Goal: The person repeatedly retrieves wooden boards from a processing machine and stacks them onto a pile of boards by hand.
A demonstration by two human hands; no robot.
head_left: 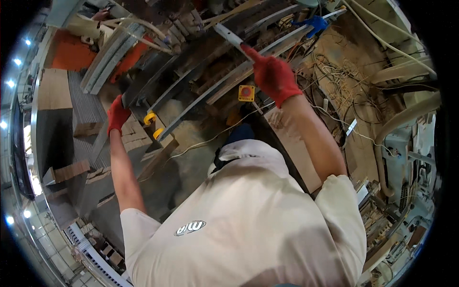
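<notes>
Left of the left fingers stands a stack of layered boards, its corners close to the forearm; if the elbow swung outward, the judgement is that it could knock a loose piece. The left hand, in a red glove, has its fingers bent at the near end of a dark board, which runs away up and to the right of them; whether they are clamped on it cannot be told, and a light hold on one end could let the board tip or slide. Just right of those fingers, yellow end fittings cap the curved metal rails, where a glove might get pinched if the board dropped. Below and left of the right fingers sits a yellow box with a red push button, which a lowered wrist could press by accident. The right hand, also red-gloved, stretches its index finger to a grey metal strip just beyond the fingertip; the other fingers look folded, and I cannot tell whether anything is gripped. Pushing with one finger could let the strip skid. Right of those fingers, tangled cables might snag a passing arm.
</notes>
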